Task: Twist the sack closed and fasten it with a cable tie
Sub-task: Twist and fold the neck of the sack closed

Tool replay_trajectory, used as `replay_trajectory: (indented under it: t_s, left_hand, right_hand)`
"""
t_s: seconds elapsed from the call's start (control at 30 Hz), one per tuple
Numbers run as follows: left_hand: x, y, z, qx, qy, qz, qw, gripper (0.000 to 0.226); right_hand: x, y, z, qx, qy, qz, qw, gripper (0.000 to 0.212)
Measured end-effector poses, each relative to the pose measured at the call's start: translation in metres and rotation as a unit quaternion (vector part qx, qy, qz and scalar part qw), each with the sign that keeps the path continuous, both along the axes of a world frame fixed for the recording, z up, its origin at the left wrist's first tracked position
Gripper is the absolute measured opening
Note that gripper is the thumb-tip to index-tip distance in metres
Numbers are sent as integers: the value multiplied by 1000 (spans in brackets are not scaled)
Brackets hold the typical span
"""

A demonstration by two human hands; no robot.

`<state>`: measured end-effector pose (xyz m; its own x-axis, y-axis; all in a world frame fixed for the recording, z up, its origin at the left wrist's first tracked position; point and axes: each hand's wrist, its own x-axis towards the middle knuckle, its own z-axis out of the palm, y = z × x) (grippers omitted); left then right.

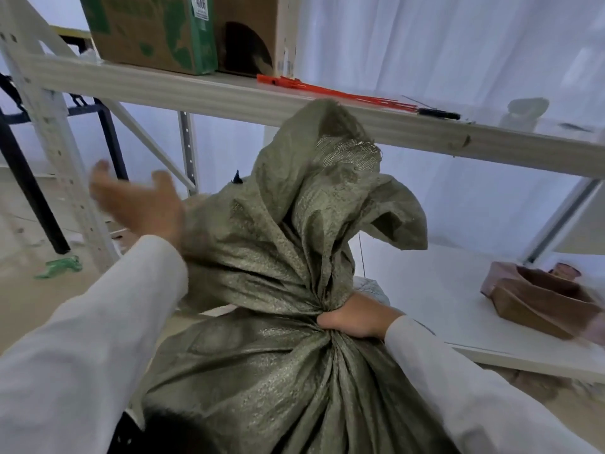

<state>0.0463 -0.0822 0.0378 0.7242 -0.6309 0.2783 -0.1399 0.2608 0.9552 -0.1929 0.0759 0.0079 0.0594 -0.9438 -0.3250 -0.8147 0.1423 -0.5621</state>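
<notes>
**Neck gripped, tie not yet fetched**

Woven green sack (278, 371) standing upright low in the view, just in front of the lower shelf board (458, 309), its gathered top rising towards the upper shelf beam (229, 96). Right hand (353, 317) wrapped round the twisted neck (322, 317), fingers curled out of sight behind the fabric, thumb pressed against the pleats; probably held so tightly because the twist would unwind the moment the grip slackened. Pleats radiating from that one point, above and below, so the twist looks well formed. Loose mouth of the sack (327, 178) flaring above the fist, left long, likely to give the tie a margin to bite under.

Left hand (137, 201) off the sack, spread open, palm up, fingers relaxed, holding nothing, blurred. Free, by the look of it, to fetch a tie while the other hand keeps the neck.

Orange cable ties (327, 90) lying in a bundle on the upper shelf, just above and behind the sack top, near a dark-handled tool (438, 114). Kept within an arm's stretch of the sack, presumably so one hand alone can collect them. Cardboard box with green print (147, 31) farther left on the same shelf. Brown wooden tray (540, 303) on the lower board, well apart from the sack.

Judged stage: twisting done or nearly so, fastening not begun.
</notes>
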Motion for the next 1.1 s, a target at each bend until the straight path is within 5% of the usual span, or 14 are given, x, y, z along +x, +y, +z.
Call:
replay_trajectory:
  t_s: [0.1,0.2,0.4,0.5,0.57,0.67,0.77,0.9,0.97,1.1]
  left_hand:
    - [-47,53,40,-85,-134,-170,972,62]
    - [-73,55,37,40,-126,-347,929,89]
    - [-52,31,-2,317,-60,-403,857,127]
    - [-41,28,-10,336,-59,-425,839,94]
    - [-39,23,-6,287,13,-438,852,59]
    - [-24,14,2,181,147,-376,897,36]
    - [4,4,-6,136,254,-276,917,43]
    - [36,-17,-40,147,350,-239,894,54]
    - [40,-20,-44,181,323,-240,897,52]
    - [34,-12,-40,281,108,-123,946,65]
  right_hand:
    - [4,-5,-5,-14,35,21,999,20]
    - [10,-7,-10,-32,110,61,992,14]
    - [10,-2,-10,-47,143,83,985,17]
    - [6,-2,-11,-45,132,75,987,18]
    - [5,-4,-13,-41,117,69,990,21]
    - [4,-8,-15,-46,86,46,994,20]
    - [6,-8,-12,-50,84,39,994,23]
    - [10,-8,-11,-63,93,42,993,30]
    - [9,-9,-12,-60,94,41,993,29]
    - [6,-13,-15,-54,91,36,994,25]
